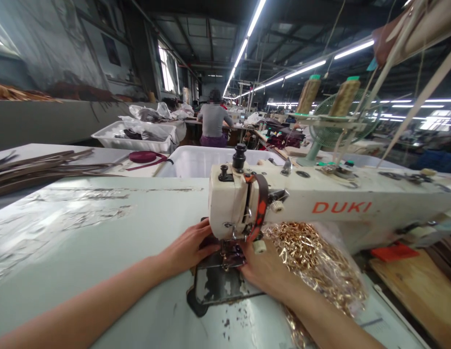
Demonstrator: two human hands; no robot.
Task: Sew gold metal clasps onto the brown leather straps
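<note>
Both hands are at the needle area of a white sewing machine (228, 201) marked DUKI. My left hand (192, 245) is left of the needle, its thumb and fingers closed around the edge of something dark, mostly hidden under the machine head. On the right side of the presser foot (225, 259), my right hand (263, 264) has its fingers closed in by the foot; the machine hides their tips and whatever they hold. Below them is the worn dark metal needle plate (218, 286). A dark strap with orange marks (261, 203) loops over the machine head.
A clear bag of gold metal hardware (312, 257) lies beside my right forearm. Brown strips (39, 167) and a maroon ribbon roll (142, 156) are at left. White bins (196, 157), thread cones (308, 96) and a fan (343, 116) stand behind. A person (213, 121) sits farther off.
</note>
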